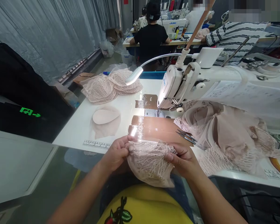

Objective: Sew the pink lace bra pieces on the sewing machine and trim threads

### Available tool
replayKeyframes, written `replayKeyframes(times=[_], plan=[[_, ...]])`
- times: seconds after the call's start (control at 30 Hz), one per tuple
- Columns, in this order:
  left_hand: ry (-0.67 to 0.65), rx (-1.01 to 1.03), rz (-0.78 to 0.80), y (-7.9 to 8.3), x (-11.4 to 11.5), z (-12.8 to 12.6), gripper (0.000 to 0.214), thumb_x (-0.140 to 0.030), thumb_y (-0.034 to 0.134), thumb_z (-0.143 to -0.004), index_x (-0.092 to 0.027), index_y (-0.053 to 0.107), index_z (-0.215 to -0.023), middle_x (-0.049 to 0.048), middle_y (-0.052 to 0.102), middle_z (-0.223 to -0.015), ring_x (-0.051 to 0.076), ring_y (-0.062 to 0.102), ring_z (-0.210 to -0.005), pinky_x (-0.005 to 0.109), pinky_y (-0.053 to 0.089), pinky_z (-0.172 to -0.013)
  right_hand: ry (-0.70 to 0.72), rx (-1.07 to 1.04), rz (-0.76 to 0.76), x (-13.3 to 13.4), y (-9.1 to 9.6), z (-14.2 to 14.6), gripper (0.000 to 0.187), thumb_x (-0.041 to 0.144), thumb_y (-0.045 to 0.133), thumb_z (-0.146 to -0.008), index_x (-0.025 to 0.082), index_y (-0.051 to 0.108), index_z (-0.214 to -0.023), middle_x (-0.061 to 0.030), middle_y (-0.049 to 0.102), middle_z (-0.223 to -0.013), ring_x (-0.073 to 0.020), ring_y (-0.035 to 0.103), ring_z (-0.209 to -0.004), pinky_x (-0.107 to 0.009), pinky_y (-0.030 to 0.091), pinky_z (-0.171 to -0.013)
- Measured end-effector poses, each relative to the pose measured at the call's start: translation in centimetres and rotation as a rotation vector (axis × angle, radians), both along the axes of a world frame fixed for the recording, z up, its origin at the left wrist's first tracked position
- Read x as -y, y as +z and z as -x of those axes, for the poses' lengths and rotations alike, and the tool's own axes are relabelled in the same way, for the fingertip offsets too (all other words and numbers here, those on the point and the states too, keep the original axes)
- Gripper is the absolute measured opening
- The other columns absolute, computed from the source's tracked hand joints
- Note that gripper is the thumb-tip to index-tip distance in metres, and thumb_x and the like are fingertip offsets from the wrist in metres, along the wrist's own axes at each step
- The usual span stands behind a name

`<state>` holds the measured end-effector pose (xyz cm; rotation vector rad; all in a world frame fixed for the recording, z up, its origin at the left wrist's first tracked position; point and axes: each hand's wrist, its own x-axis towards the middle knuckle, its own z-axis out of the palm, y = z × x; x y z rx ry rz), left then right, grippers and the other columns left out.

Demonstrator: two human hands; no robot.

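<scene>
A pale pink lace cup piece (149, 163) is held over my lap at the table's front edge. My left hand (118, 153) pinches its upper left edge, fingers closed on the lace. My right hand (183, 160) grips its right side, thumb on top. Just beyond lie small thread snips (186, 137) on the brown taped patch (154, 126) before the white sewing machine (189, 84).
A stack of lace cups (109, 85) sits at the table's far left, a plain foam cup (105, 115) nearer. A heap of pink lace and mesh (226, 133) lies right under the machine arm. A gooseneck lamp (134, 75) shines down. Other workers sit at tables behind.
</scene>
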<state>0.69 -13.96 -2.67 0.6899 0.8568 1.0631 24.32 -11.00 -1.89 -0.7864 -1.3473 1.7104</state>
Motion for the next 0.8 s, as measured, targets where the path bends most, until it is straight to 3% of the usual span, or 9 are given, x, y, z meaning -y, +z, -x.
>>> replayKeyframes(times=[0.07, 0.13, 0.2, 0.27, 0.33, 0.43, 0.53, 0.73, 0.8], plan=[[0.04, 0.091, 0.052, -0.2, 0.0, -0.2, 0.017, -0.006, 0.064, -0.062, -0.013, 0.061, -0.078, -0.0053, 0.05, -0.053, 0.003, 0.041, -0.044, 0.013, 0.032, -0.045, -0.079, -0.065, 0.04, 0.1, -0.1, -0.2, 0.025, 0.043, 0.075, -0.069, 0.018, 0.073, -0.07, -0.0035, 0.066, -0.064, -0.016, 0.056, -0.056, -0.027, 0.045, -0.052], [0.038, 0.182, 0.048, -0.3, 0.0, -0.4, 0.013, -0.008, 0.063, -0.063, -0.013, 0.063, -0.075, -0.0026, 0.056, -0.059, 0.005, 0.049, -0.05, 0.015, 0.039, -0.049, -0.143, -0.113, 0.084, 0.3, -0.1, -0.4, 0.026, 0.045, 0.077, -0.066, 0.019, 0.074, -0.069, -0.0044, 0.067, -0.063, -0.0168, 0.057, -0.055, -0.028, 0.046, -0.051], [-0.028, 0.237, 0.023, 0.0, 0.2, -0.8, 0.029, -0.014, 0.063, -0.065, -0.014, 0.067, -0.094, 0.0044, 0.066, -0.087, 0.013, 0.061, -0.074, 0.023, 0.05, -0.067, -0.146, -0.12, 0.112, 0.5, -0.1, -0.6, 0.023, 0.043, 0.077, -0.066, 0.02, 0.074, -0.069, -0.0044, 0.068, -0.064, -0.0168, 0.058, -0.055, -0.028, 0.047, -0.052], [-0.129, 0.247, 0.016, 0.4, 0.4, -1.6, 0.054, -0.018, 0.066, -0.066, -0.02, 0.059, -0.12, 0.0079, 0.062, -0.116, 0.022, 0.06, -0.101, 0.032, 0.05, -0.082, -0.099, -0.11, 0.11, 0.6, -0.1, -0.5, 0.021, 0.041, 0.076, -0.068, 0.021, 0.075, -0.075, -0.0046, 0.069, -0.069, -0.0177, 0.06, -0.06, -0.029, 0.049, -0.057], [-0.196, 0.213, -0.008, 0.7, 0.6, -2.6, 0.067, -0.016, 0.069, -0.065, -0.023, 0.053, -0.13, 0.0087, 0.059, -0.123, 0.025, 0.057, -0.109, 0.034, 0.048, -0.086, -0.056, -0.083, 0.063, 0.6, 0.0, -0.4, 0.021, 0.039, 0.075, -0.071, 0.02, 0.076, -0.08, -0.0048, 0.069, -0.073, -0.0186, 0.061, -0.066, -0.029, 0.049, -0.062], [-0.161, 0.136, -0.042, 0.5, 0.9, -3.9, 0.052, -0.011, 0.069, -0.066, -0.015, 0.063, -0.118, 0.0112, 0.068, -0.104, 0.025, 0.062, -0.097, 0.031, 0.048, -0.081, -0.034, -0.033, -0.006, 0.4, 0.1, -0.3, 0.017, 0.035, 0.074, -0.072, 0.019, 0.076, -0.078, -0.0036, 0.067, -0.071, -0.0164, 0.058, -0.066, -0.027, 0.046, -0.062], [-0.062, 0.131, -0.006, 0.0, 1.1, -4.5, 0.032, -0.007, 0.066, -0.069, -0.01, 0.07, -0.101, 0.0099, 0.07, -0.086, 0.022, 0.064, -0.084, 0.029, 0.048, -0.073, -0.056, -0.053, 0.04, 0.2, 0.4, -0.3, 0.017, 0.034, 0.077, -0.068, 0.018, 0.075, -0.069, -0.0008, 0.062, -0.062, -0.0119, 0.052, -0.057, -0.023, 0.042, -0.055], [-0.043, 0.351, 0.085, -0.4, 1.4, -4.0, 0.007, -0.006, 0.071, -0.067, -0.012, 0.068, -0.063, 0.0023, 0.063, -0.062, 0.01, 0.057, -0.058, 0.02, 0.045, -0.059, -0.179, -0.276, 0.214, 0.5, 1.4, -0.6, 0.025, 0.04, 0.084, -0.053, 0.019, 0.073, -0.061, -0.0024, 0.064, -0.054, -0.0143, 0.055, -0.049, -0.026, 0.045, -0.049], [-0.049, 0.428, 0.118, 0.1, 1.5, -4.0, 0.004, -0.012, 0.072, -0.066, -0.014, 0.069, -0.067, 0.0026, 0.065, -0.067, 0.011, 0.059, -0.061, 0.02, 0.046, -0.062, -0.229, -0.332, 0.23, 0.6, 1.7, -0.4, 0.025, 0.042, 0.083, -0.054, 0.021, 0.074, -0.064, -0.0029, 0.065, -0.054, -0.0158, 0.056, -0.047, -0.029, 0.048, -0.051]])
